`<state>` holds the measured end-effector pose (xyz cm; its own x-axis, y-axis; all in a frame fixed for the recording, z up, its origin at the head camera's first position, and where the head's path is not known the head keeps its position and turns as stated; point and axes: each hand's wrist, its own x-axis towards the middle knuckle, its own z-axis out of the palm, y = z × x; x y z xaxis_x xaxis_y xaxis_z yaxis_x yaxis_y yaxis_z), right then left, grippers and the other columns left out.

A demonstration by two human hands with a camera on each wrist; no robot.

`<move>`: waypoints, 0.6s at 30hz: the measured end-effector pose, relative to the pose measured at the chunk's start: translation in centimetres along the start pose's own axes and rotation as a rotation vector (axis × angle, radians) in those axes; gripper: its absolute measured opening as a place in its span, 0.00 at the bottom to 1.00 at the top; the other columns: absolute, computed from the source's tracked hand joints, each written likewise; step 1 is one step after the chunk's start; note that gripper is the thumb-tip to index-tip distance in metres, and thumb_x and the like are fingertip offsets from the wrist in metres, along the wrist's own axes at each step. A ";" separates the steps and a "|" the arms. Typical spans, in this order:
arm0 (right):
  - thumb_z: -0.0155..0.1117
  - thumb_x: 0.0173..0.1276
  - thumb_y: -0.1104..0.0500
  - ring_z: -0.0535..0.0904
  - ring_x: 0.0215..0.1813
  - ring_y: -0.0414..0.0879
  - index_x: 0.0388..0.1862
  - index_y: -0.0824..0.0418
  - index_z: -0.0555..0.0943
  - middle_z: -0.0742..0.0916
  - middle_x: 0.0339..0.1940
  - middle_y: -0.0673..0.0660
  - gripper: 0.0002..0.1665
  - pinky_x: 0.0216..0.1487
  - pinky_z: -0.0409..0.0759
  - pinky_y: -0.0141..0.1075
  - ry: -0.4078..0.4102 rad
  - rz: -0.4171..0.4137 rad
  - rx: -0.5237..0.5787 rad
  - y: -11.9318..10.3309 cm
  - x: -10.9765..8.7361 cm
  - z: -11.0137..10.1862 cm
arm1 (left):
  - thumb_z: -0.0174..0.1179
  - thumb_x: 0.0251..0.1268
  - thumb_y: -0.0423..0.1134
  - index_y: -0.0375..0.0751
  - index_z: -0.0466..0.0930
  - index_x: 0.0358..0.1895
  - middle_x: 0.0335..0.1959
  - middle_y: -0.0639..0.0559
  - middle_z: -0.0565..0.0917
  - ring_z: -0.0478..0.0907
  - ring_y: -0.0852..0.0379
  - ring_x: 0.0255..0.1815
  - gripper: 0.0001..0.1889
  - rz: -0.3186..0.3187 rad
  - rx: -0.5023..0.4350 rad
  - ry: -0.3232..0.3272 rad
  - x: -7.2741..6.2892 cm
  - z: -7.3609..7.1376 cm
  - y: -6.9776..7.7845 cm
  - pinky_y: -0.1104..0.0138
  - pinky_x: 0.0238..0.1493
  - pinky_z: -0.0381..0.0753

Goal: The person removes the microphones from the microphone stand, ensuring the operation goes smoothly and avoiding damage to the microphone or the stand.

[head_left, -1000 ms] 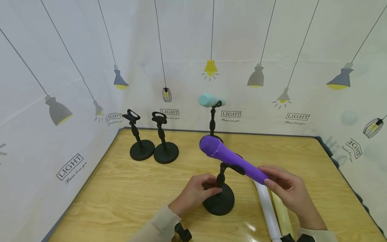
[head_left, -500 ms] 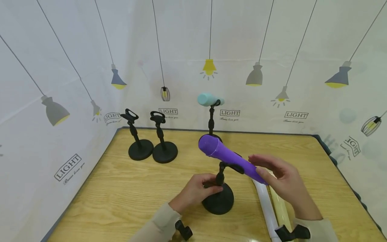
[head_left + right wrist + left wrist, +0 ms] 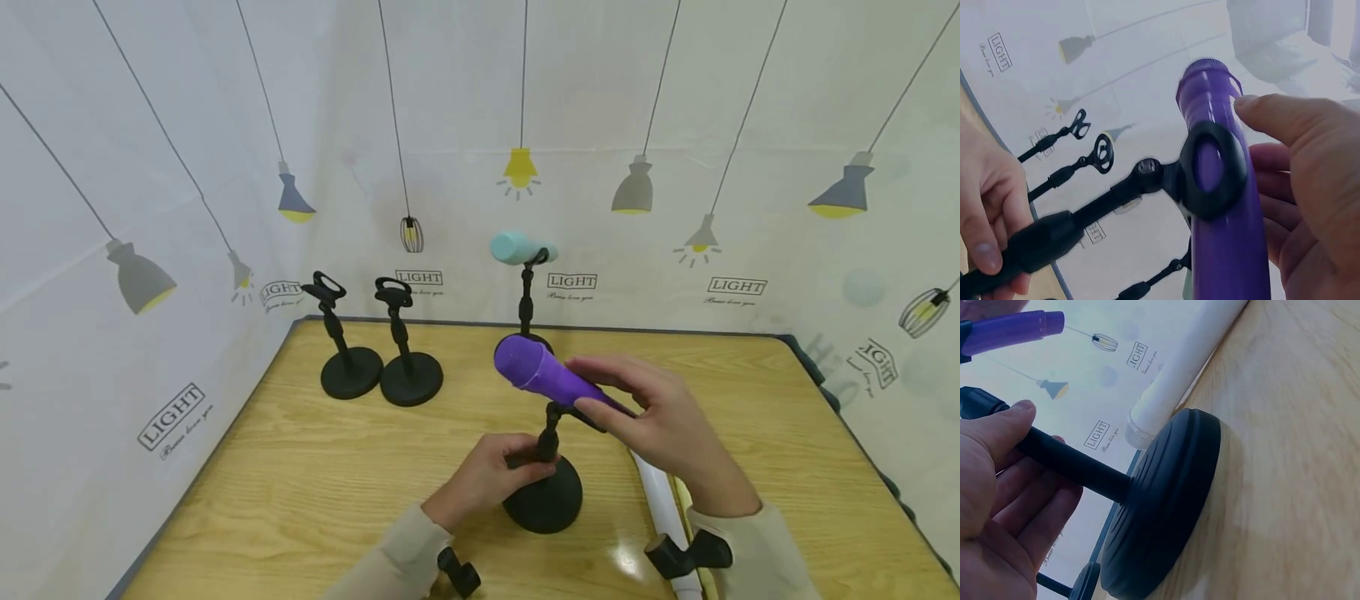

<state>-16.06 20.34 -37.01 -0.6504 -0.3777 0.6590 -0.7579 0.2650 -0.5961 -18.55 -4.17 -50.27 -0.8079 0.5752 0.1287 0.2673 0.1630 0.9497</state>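
Observation:
My left hand [image 3: 495, 471] holds the upright pole of a black desktop microphone stand, whose round base [image 3: 547, 504] rests on the table. In the left wrist view the thumb and fingers wrap that pole [image 3: 1079, 465]. A purple microphone [image 3: 536, 371] lies tilted in the stand's clip [image 3: 1235, 175], its head up and toward the left. Around the microphone's body, just behind the head, my right hand [image 3: 660, 417] has its thumb on one side and fingers on the other. The hand covers the handle's lower end in the head view.
A white microphone [image 3: 662, 500] and a yellow one [image 3: 684, 500] lie side by side at the right. Behind, a turquoise microphone [image 3: 517, 248] sits on another stand. Two bare stands, one left [image 3: 351, 372] and one right [image 3: 411, 379], are at back left. Printed cloth walls [image 3: 450, 100] border the table.
My right hand has slid from the purple microphone's tail end up along its body toward the head. Left hand, stand and microphone stay nearly in place.

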 end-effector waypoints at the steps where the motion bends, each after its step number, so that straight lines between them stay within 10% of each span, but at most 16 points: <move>1: 0.77 0.61 0.77 0.86 0.62 0.34 0.64 0.65 0.86 0.91 0.60 0.61 0.31 0.62 0.85 0.26 0.001 -0.012 -0.014 -0.1 0.3 0.1 | 0.68 0.78 0.40 0.37 0.88 0.62 0.56 0.48 0.93 0.90 0.61 0.58 0.17 0.001 -0.002 -0.001 0.0 0.0 0.0 0.70 0.60 0.87; 10: 0.85 0.56 0.70 0.92 0.56 0.51 0.60 0.61 0.89 0.93 0.56 0.58 0.31 0.57 0.84 0.23 0.003 -0.009 -0.200 -1.2 1.6 1.1 | 0.69 0.77 0.38 0.34 0.89 0.59 0.54 0.45 0.93 0.90 0.60 0.57 0.15 0.035 0.001 0.032 0.0 0.4 -0.2 0.71 0.59 0.87; 18: 0.87 0.55 0.69 0.93 0.52 0.57 0.57 0.64 0.90 0.94 0.52 0.60 0.28 0.49 0.93 0.51 0.031 -0.017 -0.296 -1.9 2.0 1.8 | 0.71 0.74 0.37 0.41 0.93 0.50 0.46 0.48 0.95 0.91 0.62 0.51 0.08 0.035 0.069 0.087 0.2 0.6 0.0 0.71 0.56 0.88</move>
<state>-15.84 17.48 -35.33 -0.6349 -0.3581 0.6846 -0.7477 0.5078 -0.4278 -18.36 -3.57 -50.47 -0.8393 0.5099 0.1886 0.3292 0.2005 0.9227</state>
